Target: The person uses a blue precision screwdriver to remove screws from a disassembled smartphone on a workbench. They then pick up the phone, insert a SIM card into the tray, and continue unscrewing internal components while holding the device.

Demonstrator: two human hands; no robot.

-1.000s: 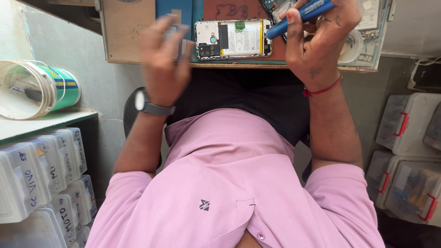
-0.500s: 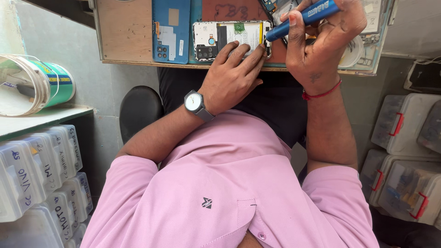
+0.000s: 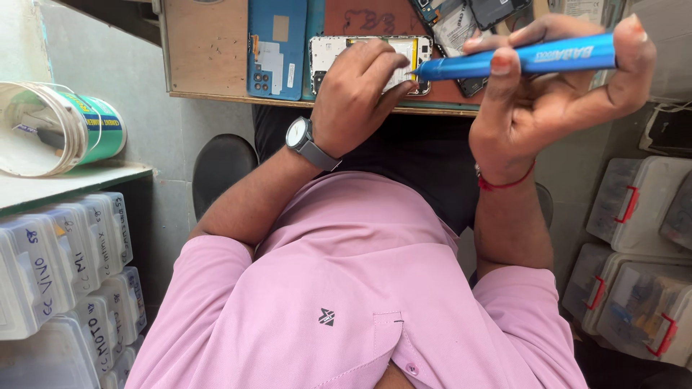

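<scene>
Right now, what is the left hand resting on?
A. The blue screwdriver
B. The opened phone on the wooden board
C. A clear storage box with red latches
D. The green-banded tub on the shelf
B: the left hand lies with its fingers over the opened phone on the wooden board, while the right hand holds the blue screwdriver with its tip at the phone.

Grey wall [image 3: 94, 43], wooden bench [image 3: 205, 47], pale shelf [image 3: 65, 184], stacked clear storage boxes [image 3: 634, 209]
</scene>
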